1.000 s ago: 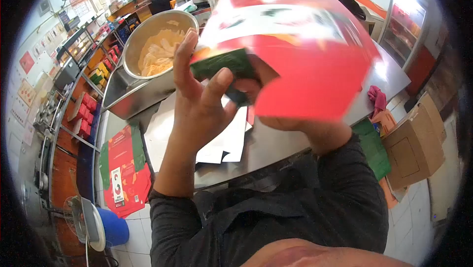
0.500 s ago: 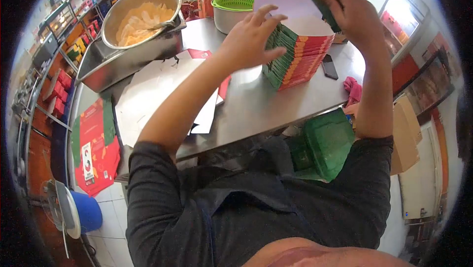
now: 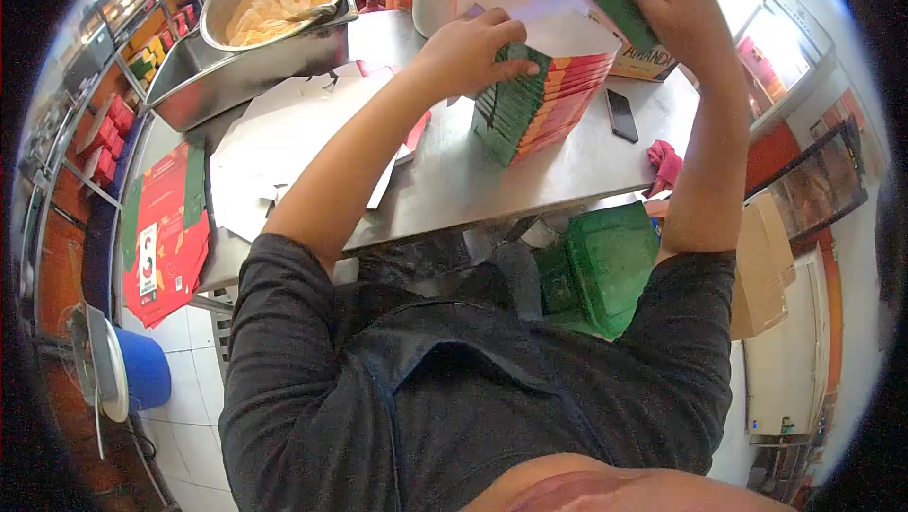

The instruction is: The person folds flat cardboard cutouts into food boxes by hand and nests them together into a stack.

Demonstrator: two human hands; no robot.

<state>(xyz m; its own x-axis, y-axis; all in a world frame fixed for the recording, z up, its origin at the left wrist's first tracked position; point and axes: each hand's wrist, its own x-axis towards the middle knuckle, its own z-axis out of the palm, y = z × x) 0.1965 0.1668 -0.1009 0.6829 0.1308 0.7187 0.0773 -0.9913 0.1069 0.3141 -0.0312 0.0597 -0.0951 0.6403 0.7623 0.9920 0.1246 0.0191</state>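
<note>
A tall stack of nested red and green cartons [image 3: 558, 101] stands on the metal table. On top of it lies an open carton [image 3: 553, 16], its pale inside facing up. My right hand [image 3: 667, 1] pinches this carton's green side panel at the right, between thumb and fingers. At the left edge of the same carton, my left hand [image 3: 473, 53] is curled, with the thumb beside the stack's green side. Flat white carton sheets [image 3: 284, 148] lie to the left of the stack.
A steel bowl of pale orange food [image 3: 279, 1] rests over a metal tray [image 3: 199, 86]. Printed red sheets [image 3: 165, 228] hang at the table's left end. Right of the stack are a phone [image 3: 621, 117] and a pink cloth [image 3: 664, 167]. A green bin [image 3: 615, 266] stands below.
The carton that was in my hands has moved onto the stack. My left hand, earlier spread, has come to the carton's left edge and curled. The view has shifted.
</note>
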